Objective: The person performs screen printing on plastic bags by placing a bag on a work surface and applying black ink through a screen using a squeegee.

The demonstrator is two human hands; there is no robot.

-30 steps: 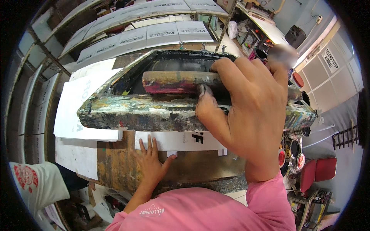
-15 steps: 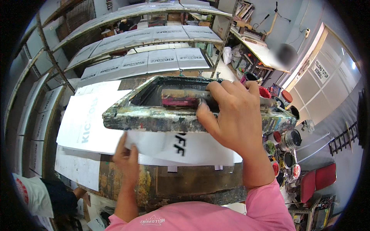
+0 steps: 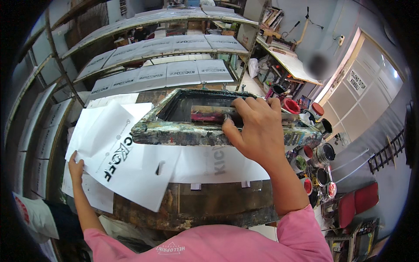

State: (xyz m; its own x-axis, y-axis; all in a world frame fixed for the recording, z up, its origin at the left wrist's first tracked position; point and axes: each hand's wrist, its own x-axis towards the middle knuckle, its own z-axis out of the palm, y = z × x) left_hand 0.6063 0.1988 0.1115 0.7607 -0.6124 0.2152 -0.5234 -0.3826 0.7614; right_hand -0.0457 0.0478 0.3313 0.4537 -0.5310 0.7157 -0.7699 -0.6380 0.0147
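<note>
My left hand (image 3: 76,168) is closed on the edge of a flat white printed bag (image 3: 137,179), which has bold black lettering and a small handle slot. The bag slants over a stack of white sheets (image 3: 83,131) at the left of the table. My right hand (image 3: 257,129) grips a squeegee (image 3: 207,114) with a stained wooden handle and reaches over the near bar of a paint-crusted screen frame (image 3: 183,134). The frame's near side is raised above the table. Beneath it lies another white bag (image 3: 244,163), with faint grey lettering showing.
Racks of printed bags (image 3: 183,72) stand behind the table and along the left. Open ink tins (image 3: 323,153) crowd the right side. A red chair (image 3: 358,201) is at the lower right. Another person's sleeve (image 3: 35,218) shows at the lower left.
My left hand has moved left, drawing the printed bag out from under the frame. The bag beneath is now exposed. My right hand still holds the squeegee by the raised frame.
</note>
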